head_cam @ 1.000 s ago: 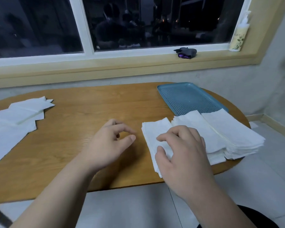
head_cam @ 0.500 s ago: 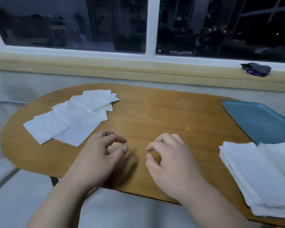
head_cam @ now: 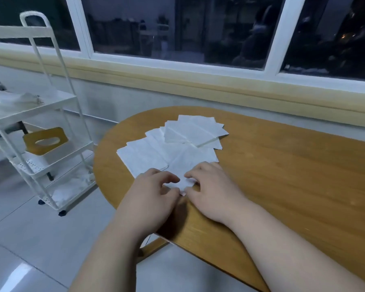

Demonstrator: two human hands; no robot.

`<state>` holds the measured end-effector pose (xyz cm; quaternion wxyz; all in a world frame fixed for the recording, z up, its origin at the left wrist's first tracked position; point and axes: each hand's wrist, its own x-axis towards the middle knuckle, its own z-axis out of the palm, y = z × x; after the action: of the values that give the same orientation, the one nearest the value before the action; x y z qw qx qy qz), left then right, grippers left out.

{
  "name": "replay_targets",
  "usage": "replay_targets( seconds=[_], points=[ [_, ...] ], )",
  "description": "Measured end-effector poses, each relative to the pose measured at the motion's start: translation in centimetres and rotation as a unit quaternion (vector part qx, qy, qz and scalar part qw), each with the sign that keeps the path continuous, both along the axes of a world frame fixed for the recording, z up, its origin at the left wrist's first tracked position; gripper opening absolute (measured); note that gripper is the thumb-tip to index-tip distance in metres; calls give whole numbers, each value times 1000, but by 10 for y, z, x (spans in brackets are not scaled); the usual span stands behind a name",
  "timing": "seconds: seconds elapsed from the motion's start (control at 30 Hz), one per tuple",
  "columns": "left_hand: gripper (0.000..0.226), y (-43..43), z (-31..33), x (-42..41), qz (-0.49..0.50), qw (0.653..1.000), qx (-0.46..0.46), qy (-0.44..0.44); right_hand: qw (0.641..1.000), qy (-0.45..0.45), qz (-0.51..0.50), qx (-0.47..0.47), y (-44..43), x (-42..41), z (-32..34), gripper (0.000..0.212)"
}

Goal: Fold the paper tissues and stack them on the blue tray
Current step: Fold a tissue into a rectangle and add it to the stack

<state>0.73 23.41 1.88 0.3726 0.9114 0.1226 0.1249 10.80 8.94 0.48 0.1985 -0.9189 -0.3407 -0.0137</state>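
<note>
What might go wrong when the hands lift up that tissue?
The left hand and right hand pinch the nearest tissue by one corner, so the thin paper may tear or crumple. It overlaps the fanned pile, so other sheets might drag along. The pile sits near the table's rounded edge, so a loose sheet might slide to the floor.

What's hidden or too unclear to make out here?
1. The blue tray: nowhere in the head view, beyond the frame.
2. Near corner of the top tissue: covered by the left hand and right hand; pinched or just pressed, unclear.
3. Outside the window: dark glass, reflections only.
4. Bottom shelf of the cart: white contents blurred.
</note>
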Motion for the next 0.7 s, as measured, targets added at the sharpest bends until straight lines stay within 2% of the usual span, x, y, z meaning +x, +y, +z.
replay_targets(
  seconds=[0.1, 0.33, 0.43, 0.53, 0.7],
  points=[
    [21, 11, -4, 3, 5, 1000, 9, -3, 998, -27, 21, -47, 6, 2, -5, 39],
    [30, -4, -6, 7, -64, 997, 31, 9, 996, -67, -15, -55, -58, -23, -12, 40],
    [31, -28, -4, 6, -120, 991, 56, 4, 994, -78, -52, -56, -100, -42, -14, 47],
    [30, -59, -4, 2, -188, 978, 88, 1, 990, -96, -100, -37, -146, -63, -18, 41],
    [28, -114, -11, -5, -267, 954, 131, -30, 980, -72, -184, -32, -206, -100, -19, 50]
  ],
)
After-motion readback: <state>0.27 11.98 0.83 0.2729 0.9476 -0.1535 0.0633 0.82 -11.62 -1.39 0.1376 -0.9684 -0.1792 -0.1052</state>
